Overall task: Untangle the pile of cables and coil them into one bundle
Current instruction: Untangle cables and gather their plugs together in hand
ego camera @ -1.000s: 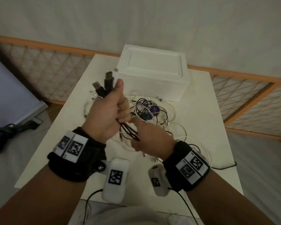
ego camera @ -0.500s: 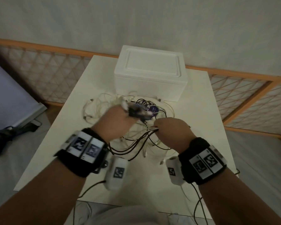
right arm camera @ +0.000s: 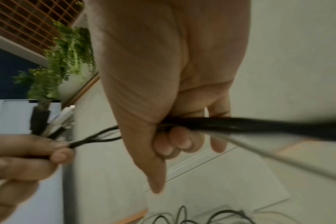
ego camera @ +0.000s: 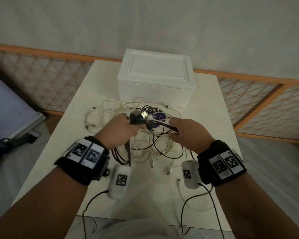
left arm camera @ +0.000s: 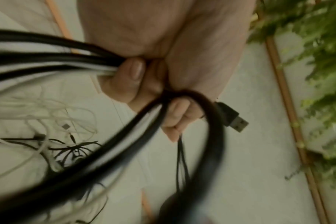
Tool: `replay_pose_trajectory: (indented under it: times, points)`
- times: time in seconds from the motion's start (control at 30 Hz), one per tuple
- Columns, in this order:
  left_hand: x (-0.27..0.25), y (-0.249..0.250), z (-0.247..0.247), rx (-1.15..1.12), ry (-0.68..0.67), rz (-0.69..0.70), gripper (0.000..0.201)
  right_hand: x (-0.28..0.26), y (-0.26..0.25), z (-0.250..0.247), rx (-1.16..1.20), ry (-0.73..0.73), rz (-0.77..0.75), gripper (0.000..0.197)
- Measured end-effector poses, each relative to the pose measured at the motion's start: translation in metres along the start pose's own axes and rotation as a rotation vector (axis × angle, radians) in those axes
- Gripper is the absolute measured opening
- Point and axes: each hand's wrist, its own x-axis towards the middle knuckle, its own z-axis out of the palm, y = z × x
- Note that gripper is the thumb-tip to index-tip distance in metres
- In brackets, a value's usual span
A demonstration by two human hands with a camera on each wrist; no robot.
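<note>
A tangle of thin white and black cables [ego camera: 141, 145] lies on the white table [ego camera: 86, 94] in front of a foam box. My left hand [ego camera: 121, 130] grips a bunch of black and white cables [left arm camera: 71, 60], their USB plug [left arm camera: 233, 119] sticking out past the fingers. My right hand [ego camera: 186, 133] grips the same black cables [right arm camera: 240, 124] a short way to the right, so the strands span between both fists above the pile. Loops hang down from the left fist [ego camera: 121, 154].
A white foam box [ego camera: 155, 78] stands at the back of the table. An orange-framed lattice rail [ego camera: 41, 80] runs behind and to the right. Loose white plug ends [ego camera: 167, 171] lie near the front. Green foliage [left arm camera: 316, 75] shows in the wrist views.
My left hand has dropped from a raised position down to the pile and tilted forward. My right hand has moved right and away, stretching the black cables between both hands.
</note>
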Motion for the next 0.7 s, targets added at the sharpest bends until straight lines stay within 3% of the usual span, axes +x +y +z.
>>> replay_pose_trajectory:
  times: [0.13,0.2,0.33,0.47,0.57,0.67,0.7]
  points:
    - [0.002,-0.018,-0.059,-0.409,0.428,0.029,0.019,-0.017,0.055,0.008,0.014,-0.131,0.185,0.024]
    - [0.001,-0.024,-0.089,-0.58,0.514,0.077,0.022,-0.028,0.075,0.01,0.099,-0.135,0.251,0.022]
    - [0.001,-0.03,-0.118,-0.65,0.603,0.132,0.028,-0.041,0.095,0.006,0.204,-0.077,0.281,0.026]
    - [-0.001,-0.054,-0.139,-0.697,0.618,0.017,0.022,-0.057,0.128,-0.004,0.154,0.014,0.348,0.028]
    - [-0.009,-0.055,-0.121,-0.614,0.502,0.018,0.032,-0.072,0.158,-0.016,0.077,0.144,0.481,0.026]
    - [-0.017,-0.047,-0.079,-0.48,0.33,0.09,0.029,-0.082,0.173,-0.023,0.033,0.083,0.675,0.021]
    - [-0.018,-0.048,-0.066,-0.42,0.276,0.097,0.026,-0.082,0.172,-0.023,0.028,0.012,0.735,0.036]
